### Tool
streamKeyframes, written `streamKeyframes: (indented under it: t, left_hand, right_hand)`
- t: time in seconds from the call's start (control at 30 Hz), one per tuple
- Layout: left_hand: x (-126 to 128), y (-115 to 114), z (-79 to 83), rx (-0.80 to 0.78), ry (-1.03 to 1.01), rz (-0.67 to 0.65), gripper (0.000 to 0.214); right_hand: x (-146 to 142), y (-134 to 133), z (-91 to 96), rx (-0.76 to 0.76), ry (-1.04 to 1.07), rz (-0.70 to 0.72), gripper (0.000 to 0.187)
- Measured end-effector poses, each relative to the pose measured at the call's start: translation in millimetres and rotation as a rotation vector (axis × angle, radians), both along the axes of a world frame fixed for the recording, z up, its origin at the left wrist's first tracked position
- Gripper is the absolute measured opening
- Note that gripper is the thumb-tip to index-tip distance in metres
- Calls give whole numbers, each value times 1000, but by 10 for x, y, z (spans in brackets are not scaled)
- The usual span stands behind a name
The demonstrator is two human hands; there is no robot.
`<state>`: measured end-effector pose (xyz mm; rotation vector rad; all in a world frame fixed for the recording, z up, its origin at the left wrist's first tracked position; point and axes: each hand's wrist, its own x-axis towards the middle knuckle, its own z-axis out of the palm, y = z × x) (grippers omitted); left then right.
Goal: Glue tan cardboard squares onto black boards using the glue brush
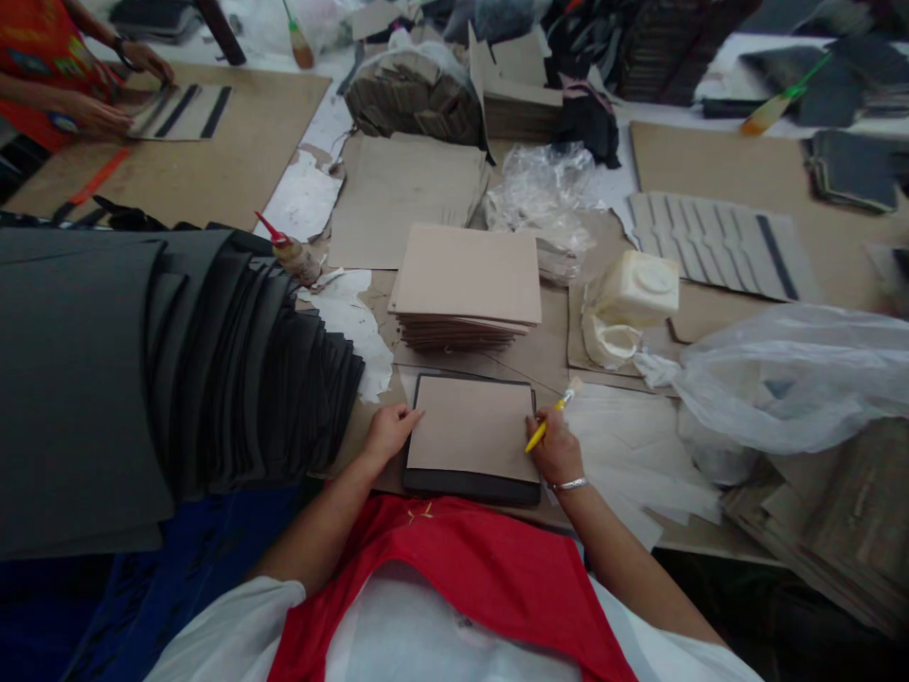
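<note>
On the near side of the cardboard stack (465,275), squaring the beige board (472,426) on the dark panel (472,485) is probably calling for even pressure, with the yellow brush (538,435) held clear. The board is lying between the left hand (389,432), whose thumb is resting on one edge, any pinch unclear, and the right hand (560,451), pinching the brush beside the opposite edge.

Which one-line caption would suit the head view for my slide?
Left hand at one edge of a beige sheet over a black piece, right hand holding a yellow brush at the other.
</note>
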<state>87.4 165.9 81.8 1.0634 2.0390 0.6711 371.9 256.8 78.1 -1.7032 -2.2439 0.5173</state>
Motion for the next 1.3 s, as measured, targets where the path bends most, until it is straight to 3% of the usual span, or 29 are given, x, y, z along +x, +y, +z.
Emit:
streamKeyframes:
  t: [0.57,0.7,0.9,1.07,1.3]
  left_hand:
    - [7,-10,-11,-25,66,-98,42]
    - [-21,36,17,-57,131,-137,40]
    - [-90,132,167,-127,270,-307,35]
    - [-130,113,183,-101,239,-322,34]
    - [-135,88,133,-64,206,-318,33]
  right_hand:
    - [-39,34,92,-128,-85,31,18]
    - [-95,47,141,-172,-199,42,23]
    - [-199,77,238,-210,-441,118,28]
    - [-245,69,293,-183,-552,195,30]
    - [-250,24,248,-141,-571,187,30]
